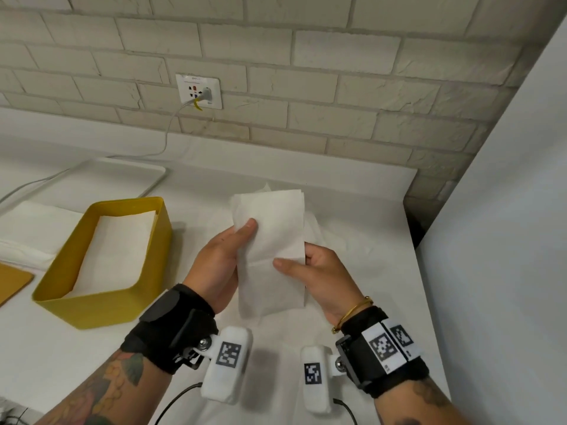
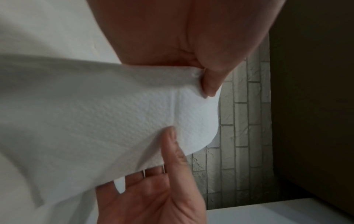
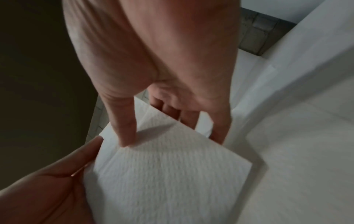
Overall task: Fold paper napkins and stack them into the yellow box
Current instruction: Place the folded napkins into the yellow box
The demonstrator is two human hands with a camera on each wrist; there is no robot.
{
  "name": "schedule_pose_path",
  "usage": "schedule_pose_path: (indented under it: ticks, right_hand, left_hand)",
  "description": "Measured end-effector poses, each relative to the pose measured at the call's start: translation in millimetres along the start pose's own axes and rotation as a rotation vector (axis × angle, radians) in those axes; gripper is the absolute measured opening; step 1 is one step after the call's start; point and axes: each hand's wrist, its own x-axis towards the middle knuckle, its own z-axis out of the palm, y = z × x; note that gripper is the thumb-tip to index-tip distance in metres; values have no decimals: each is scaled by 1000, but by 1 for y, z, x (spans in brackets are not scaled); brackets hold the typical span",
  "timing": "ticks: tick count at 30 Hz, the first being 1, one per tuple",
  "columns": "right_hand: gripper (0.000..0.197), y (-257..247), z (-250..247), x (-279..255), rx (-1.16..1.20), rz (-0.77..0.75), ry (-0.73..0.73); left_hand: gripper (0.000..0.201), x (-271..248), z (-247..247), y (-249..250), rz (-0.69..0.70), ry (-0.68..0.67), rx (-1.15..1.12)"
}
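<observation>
A white folded paper napkin is held up above the table between both hands. My left hand pinches its left edge, thumb on the front. On the right edge, my right hand pinches it with the thumb across the front and the fingers behind. The left wrist view shows the embossed napkin pinched by my left hand. In the right wrist view the napkin sits under my right hand. The yellow box stands open to the left with white napkins lying flat inside.
A pile of white napkins lies left of the box, a white tray behind it. A yellow lid sits at the far left edge. More white paper lies on the table under the hands. A brick wall and white panel bound the right.
</observation>
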Motion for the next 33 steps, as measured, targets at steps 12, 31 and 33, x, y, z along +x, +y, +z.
schedule_pose_path:
  ticks: [12, 31, 33]
  right_hand:
    - [18, 29, 4, -9, -337, 251, -382]
    - [36, 16, -88, 27, -464, 324, 335]
    - [24, 19, -87, 29, -500, 311, 317]
  left_hand:
    - [15, 8, -26, 0, 39, 192, -33]
    - [14, 0, -43, -17, -88, 264, 19]
    - [14, -1, -44, -19, -94, 261, 17]
